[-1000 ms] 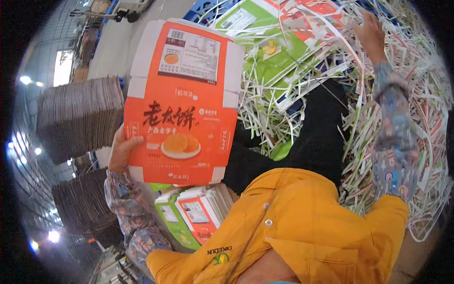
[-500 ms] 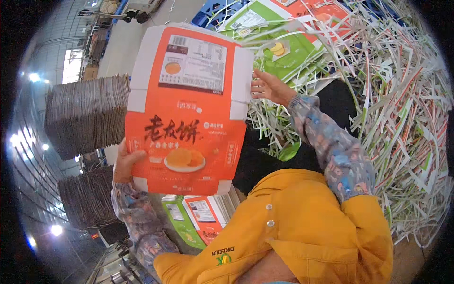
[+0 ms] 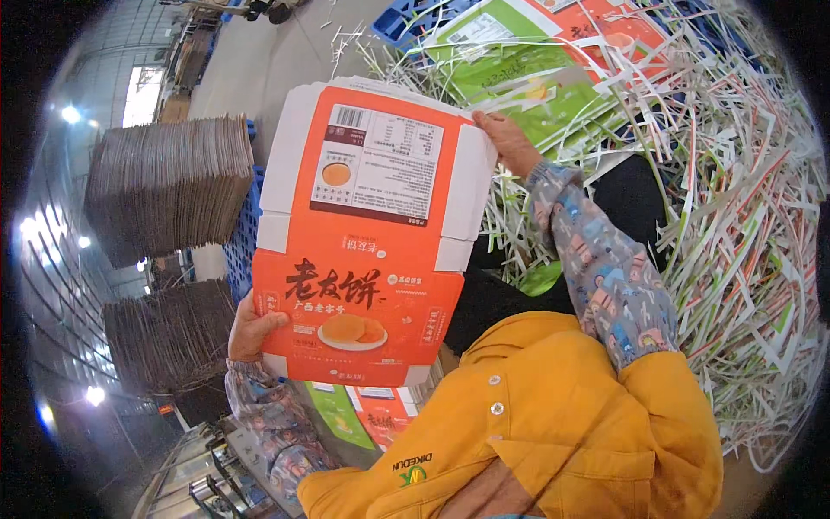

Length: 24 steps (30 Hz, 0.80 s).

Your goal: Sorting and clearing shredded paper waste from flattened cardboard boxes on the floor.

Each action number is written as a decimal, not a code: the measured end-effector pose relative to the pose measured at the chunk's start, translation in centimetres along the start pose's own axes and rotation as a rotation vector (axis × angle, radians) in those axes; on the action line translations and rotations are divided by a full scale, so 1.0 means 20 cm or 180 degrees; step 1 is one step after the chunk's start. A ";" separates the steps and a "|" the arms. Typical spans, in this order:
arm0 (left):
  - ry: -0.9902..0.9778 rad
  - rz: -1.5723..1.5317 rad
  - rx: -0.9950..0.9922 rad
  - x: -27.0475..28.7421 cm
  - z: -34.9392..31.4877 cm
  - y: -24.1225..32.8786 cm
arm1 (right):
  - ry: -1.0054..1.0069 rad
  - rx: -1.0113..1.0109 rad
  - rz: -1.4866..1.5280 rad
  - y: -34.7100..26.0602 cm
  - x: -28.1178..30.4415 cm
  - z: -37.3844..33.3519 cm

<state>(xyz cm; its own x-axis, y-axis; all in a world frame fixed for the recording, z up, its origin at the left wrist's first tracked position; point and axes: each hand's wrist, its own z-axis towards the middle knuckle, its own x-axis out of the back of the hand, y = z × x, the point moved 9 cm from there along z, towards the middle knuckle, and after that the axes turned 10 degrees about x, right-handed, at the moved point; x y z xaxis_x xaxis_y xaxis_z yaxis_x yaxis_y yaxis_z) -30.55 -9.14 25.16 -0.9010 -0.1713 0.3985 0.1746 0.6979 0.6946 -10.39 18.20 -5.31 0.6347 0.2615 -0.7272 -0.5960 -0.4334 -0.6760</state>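
A flat, unfolded orange and white carton blank (image 3: pixel 372 233) with a printed picture of cakes is held up in front of me. My left hand (image 3: pixel 252 327) grips its lower left edge. My right hand (image 3: pixel 510 143) holds its upper right corner, with the patterned sleeve running down to a yellow garment (image 3: pixel 536 424). More flat printed cartons (image 3: pixel 363 415) in green and orange lie below the held one, partly hidden by it.
A big heap of white, red and green paper trim strips (image 3: pixel 735 216) fills the right side. Green and orange printed sheets (image 3: pixel 536 60) lie on top at the back. Two stacks of brown cardboard (image 3: pixel 164 190) stand at the left on blue pallets (image 3: pixel 242 251).
My right hand came back from the strip heap at the far right and took hold of the carton's upper right corner. The carton now sits a little lower and more tilted.
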 end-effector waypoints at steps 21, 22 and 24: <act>-0.0344 0.1956 -0.1595 -0.53 0.25 0.71 | 0.1197 0.3411 -0.4697 -1.85 0.16 -0.46; -0.0374 0.1931 -0.1857 -0.54 0.30 0.70 | 0.0838 0.3585 -0.4684 -1.88 0.01 -0.47; -0.0461 0.2181 -0.2401 -0.70 0.40 0.78 | 0.0123 0.4309 -0.5170 -1.80 -0.43 -0.63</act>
<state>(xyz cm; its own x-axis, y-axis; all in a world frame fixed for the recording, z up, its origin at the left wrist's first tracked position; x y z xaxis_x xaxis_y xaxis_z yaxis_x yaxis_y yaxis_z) -18.45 9.70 25.56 -0.5446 0.2195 0.8095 0.8281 -0.0126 0.5605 11.84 20.65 26.76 0.8220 -0.3526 0.4472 0.4776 0.8545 -0.2040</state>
